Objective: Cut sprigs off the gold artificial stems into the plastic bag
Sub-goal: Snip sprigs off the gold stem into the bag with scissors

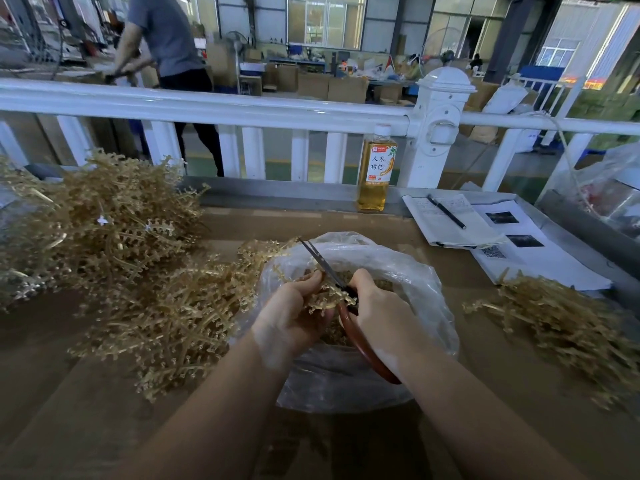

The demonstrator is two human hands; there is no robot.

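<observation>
Over on the far left I see a big heap of gold stems (100,223) piled on the brown desk (86,393), and a second spread of them (166,317) lies nearer, reaching right up to the plastic bag (408,271). My left hand (294,317) is over the bag's open mouth, its grip curled round a gold stem (329,296) whose sprigs stick out between both hands. Just right of it, touching that same stem, my right hand (377,313) has its grip closed round the scissors (323,263); the blades point up and to the far left, slightly parted, and a reddish-brown handle loop (363,351) curves down below the palm. Inside the clear bag I can make out cut gold sprigs (381,284), partly hidden by the hands.

Farther back, near the middle, a bottle of amber drink (375,169) stands upright on the grey ledge against a white railing (214,109). Right of it an open notebook (450,220) lies flat with a black pen (446,211) across it, beside some printed sheets (540,258). On the near right, a smaller pile of gold pieces (561,317) rests on the desk, well apart from the bag. Beyond the railing on the far left, a person in a grey shirt (169,39) stands.
</observation>
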